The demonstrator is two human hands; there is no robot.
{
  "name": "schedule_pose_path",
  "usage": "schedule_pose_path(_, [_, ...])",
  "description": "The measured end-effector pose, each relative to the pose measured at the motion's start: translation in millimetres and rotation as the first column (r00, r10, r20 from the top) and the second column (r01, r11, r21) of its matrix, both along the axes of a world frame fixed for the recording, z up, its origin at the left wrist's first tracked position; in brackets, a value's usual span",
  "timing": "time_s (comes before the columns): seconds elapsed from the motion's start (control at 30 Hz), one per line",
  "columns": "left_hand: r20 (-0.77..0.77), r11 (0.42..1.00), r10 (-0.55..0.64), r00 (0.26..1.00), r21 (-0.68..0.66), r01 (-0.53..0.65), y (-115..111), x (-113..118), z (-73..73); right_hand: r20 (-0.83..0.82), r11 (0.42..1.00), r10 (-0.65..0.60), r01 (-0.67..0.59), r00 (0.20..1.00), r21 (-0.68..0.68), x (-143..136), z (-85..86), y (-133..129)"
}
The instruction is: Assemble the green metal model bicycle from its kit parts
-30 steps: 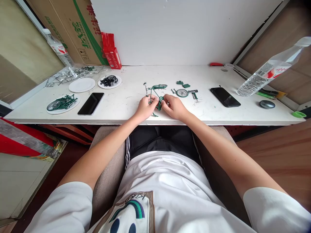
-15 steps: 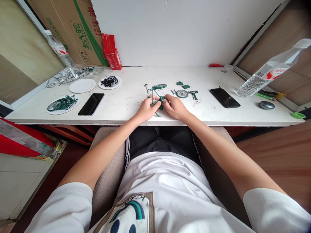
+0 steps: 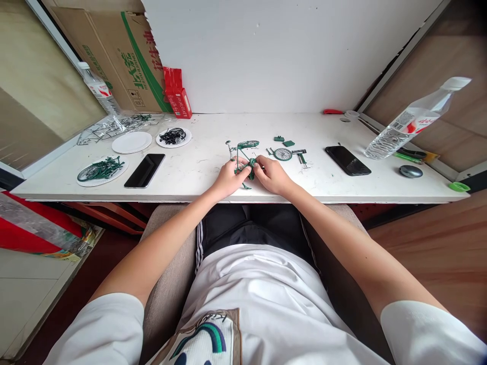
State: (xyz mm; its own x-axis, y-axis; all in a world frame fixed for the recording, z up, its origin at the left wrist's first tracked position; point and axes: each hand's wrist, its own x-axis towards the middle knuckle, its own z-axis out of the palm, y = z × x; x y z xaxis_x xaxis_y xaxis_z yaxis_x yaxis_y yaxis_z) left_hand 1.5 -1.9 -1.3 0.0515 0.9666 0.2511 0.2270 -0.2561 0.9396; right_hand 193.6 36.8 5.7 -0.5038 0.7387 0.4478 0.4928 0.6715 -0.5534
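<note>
A small green model bicycle (image 3: 248, 144) is held low over the white table near its front edge. My left hand (image 3: 229, 177) is closed around its frame, thumb and fingers pinching it. My right hand (image 3: 273, 175) pinches the same model from the other side, at a green part by its middle. Fingers hide much of that spot. Beyond my right hand lie a loose spoked wheel (image 3: 283, 154), a green and black piece (image 3: 302, 158), and two small green plates, one of them a flat green plate (image 3: 288, 144).
To the left are a plate of green parts (image 3: 85, 183), a bare white plate (image 3: 132, 143), a plate of black parts (image 3: 182, 144) and a phone (image 3: 144, 171). At right stand a black phone (image 3: 347, 160), a water bottle (image 3: 395, 133) and a grey oval object (image 3: 411, 171).
The whole view has shifted slightly, with the table lower in the picture. Both hands keep their hold on the model bicycle, with little visible movement.
</note>
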Motion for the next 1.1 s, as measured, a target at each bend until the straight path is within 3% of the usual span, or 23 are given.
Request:
schedule_pose_path(0.27, [0.004,1.000,-0.011,1.000,0.025,0.011,-1,-2,-0.2,-0.022,1.000,0.024,-0.024,0.999,0.002,1,0.7,0])
schedule_pose_path(0.6, [0.077,0.998,-0.057,0.995,0.013,0.057,-9,0,12.3,-0.053,0.996,0.081,-0.083,0.995,-0.040,4,1.6,-2])
schedule_pose_path(0.77, [0.073,0.998,-0.063,0.995,0.021,0.061,-6,0,9.5,-0.106,0.990,0.125,-0.130,0.986,-0.044,4,4.8,-5])
schedule_pose_path(1.1, [0.061,0.997,-0.072,0.996,0.024,0.070,-3,-1,7.3,-0.061,0.997,0.071,-0.070,0.996,0.020,2,4.3,-5])
